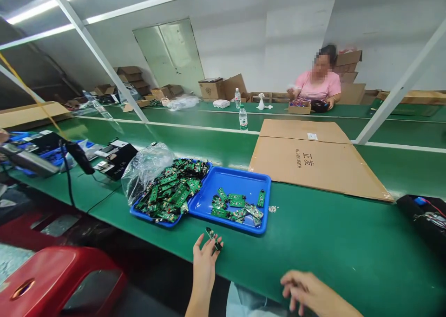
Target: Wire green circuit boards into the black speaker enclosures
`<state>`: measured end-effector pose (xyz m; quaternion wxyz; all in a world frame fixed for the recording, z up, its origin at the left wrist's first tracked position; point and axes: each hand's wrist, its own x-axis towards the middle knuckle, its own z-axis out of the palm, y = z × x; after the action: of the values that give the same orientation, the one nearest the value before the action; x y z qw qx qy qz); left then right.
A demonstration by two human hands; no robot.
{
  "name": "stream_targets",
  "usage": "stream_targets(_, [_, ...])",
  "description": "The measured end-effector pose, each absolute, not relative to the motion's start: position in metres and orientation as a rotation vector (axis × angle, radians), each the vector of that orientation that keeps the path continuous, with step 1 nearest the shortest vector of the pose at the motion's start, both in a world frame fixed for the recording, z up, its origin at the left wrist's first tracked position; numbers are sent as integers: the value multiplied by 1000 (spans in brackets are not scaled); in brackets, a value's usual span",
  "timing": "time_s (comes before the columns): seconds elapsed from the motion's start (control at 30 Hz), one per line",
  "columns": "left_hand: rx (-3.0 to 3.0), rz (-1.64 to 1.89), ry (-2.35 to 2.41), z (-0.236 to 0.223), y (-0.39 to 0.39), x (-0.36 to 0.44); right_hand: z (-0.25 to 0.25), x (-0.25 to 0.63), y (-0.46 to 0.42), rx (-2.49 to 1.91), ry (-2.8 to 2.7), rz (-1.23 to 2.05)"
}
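Observation:
My left hand (206, 251) is closed on a small circuit board (213, 238), pinched at the fingertips just above the front of the green table. My right hand (304, 287) hovers over the table's front edge to the right, its fingers loosely bent and apart, with nothing visible in them. Beyond the left hand, a blue tray (205, 201) holds several green boards (237, 200) in its near part. Left of it, a second blue tray (156, 220) is heaped with many more boards (174, 187), and a clear plastic bag (146, 168) lies against the heap.
A flattened cardboard sheet (313, 161) lies behind the right hand. Black equipment (116, 158) stands at left, and a black box with wires (425, 219) at right. A water bottle (243, 118) is behind. A red stool (66, 280) is below left. Across the tables sits a person (318, 86).

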<state>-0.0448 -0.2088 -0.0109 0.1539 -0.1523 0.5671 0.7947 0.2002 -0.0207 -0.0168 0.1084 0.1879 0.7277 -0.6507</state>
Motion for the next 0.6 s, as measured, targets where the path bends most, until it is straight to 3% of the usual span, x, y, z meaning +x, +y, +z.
stream_targets(0.07, [-429, 2262, 1609, -9, -207, -48, -19, 162, 1, 590, 2462, -1762])
stream_targets(0.13, [-416, 2253, 1603, -5, -206, -50, -28, 128, 22, 766, 2898, -1404])
stream_targets(0.23, [-418, 2251, 1618, 0, -205, -50, -51, 87, 42, 966, 3134, -1025])
stream_targets(0.4, [-433, 2244, 1646, 0, -204, -49, -84, 41, 45, 993, 3175, -1142])
stream_targets(0.6, [-409, 2196, 1705, 5, -192, -46, -77, 35, 38, 986, 3160, -1301])
